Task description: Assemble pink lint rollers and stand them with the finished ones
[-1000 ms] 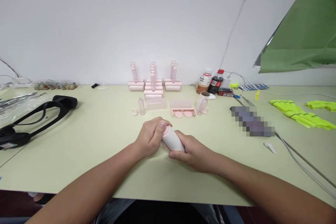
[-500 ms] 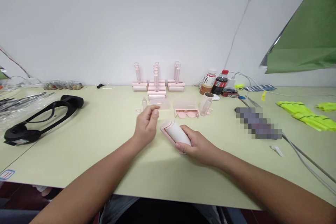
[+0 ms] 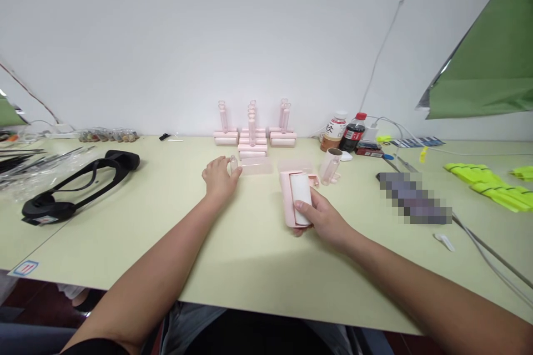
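Observation:
My right hand (image 3: 327, 216) grips a lint roller head (image 3: 300, 199), a pink half-round case with a white roll in it. The head is held nearly upright above the table. At the left, my left hand (image 3: 219, 178) has its thumb and fingers around a small clear pinkish handle tube (image 3: 234, 163) standing on the table; the hand partly hides it. Beside that tube lies a translucent cover (image 3: 256, 165). Behind the held head sits another translucent cover (image 3: 295, 165), and a pink part (image 3: 313, 180) is mostly hidden.
Several pink lint rollers (image 3: 252, 150) with upright handles stand by the wall. Right of them are a roll with a clear tube (image 3: 331, 166), a milky drink bottle (image 3: 333, 132) and a cola bottle (image 3: 353, 132). A black headset (image 3: 83, 191) lies left; a blurred-out item (image 3: 412, 198) and cables lie right.
My left hand has moved forward and left, to the small handle tube. My right hand has turned the lint roller head more upright and moved it slightly forward. The view has shifted a little.

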`<state>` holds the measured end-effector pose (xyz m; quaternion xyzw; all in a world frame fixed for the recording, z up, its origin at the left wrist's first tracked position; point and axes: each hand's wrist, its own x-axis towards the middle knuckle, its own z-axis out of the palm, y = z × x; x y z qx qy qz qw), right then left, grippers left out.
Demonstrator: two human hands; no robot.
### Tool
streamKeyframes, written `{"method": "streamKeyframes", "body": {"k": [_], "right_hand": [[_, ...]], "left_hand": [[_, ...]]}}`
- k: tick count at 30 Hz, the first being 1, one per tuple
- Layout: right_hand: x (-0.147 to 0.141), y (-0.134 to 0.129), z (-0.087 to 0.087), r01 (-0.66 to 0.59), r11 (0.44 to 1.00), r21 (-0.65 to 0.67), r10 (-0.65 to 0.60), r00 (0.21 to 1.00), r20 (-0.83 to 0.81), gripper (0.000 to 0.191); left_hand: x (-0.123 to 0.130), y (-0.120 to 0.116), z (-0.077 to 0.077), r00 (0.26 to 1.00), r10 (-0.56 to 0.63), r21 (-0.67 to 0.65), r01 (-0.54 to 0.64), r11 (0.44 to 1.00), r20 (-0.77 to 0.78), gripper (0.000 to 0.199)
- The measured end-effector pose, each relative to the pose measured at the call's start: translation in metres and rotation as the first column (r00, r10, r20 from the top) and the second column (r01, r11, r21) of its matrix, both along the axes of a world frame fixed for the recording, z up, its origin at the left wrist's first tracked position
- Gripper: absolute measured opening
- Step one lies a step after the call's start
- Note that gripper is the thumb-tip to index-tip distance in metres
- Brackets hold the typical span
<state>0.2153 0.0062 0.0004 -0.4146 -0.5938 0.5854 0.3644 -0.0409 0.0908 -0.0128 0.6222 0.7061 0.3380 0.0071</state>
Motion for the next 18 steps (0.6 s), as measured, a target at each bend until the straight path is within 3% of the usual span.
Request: {"method": "streamKeyframes", "body": {"k": [3, 6, 9, 11, 14, 18], "right_hand": [[0.001, 0.002, -0.003, 0.054, 0.998, -0.021, -0.055, 0.998, -0.028, 0.047], [0.003, 0.005, -0.006, 0.157, 0.987, 0.036, -0.156, 0.987, -0.032, 0.047], [0.004, 0.007, -0.006, 0.216, 0.976, 0.036, -0.212, 0.973, -0.096, 0.044], [0.004, 0.007, -0.003, 0.226, 0.974, 0.007, -0.221, 0.959, -0.178, 0.044], [0.004, 0.005, 0.003, 0.210, 0.977, -0.038, -0.212, 0.942, -0.259, 0.049], [0.003, 0.003, 0.007, 0.152, 0.983, -0.100, -0.175, 0.941, -0.288, 0.049]], "left_hand": [[0.002, -0.002, 0.003, 1.000, -0.020, 0.050, 0.020, 0.999, 0.009, 0.023], [0.010, -0.016, 0.010, 0.978, -0.206, 0.177, 0.198, 0.964, 0.028, 0.020], [0.023, -0.039, 0.017, 0.865, -0.502, 0.212, 0.486, 0.848, 0.024, 0.021], [0.030, -0.054, 0.020, 0.769, -0.639, 0.195, 0.626, 0.755, 0.005, 0.023], [0.038, -0.069, 0.021, 0.683, -0.730, 0.152, 0.722, 0.675, -0.003, 0.028], [0.041, -0.072, 0.019, 0.647, -0.762, 0.137, 0.755, 0.641, 0.003, 0.031]]}}
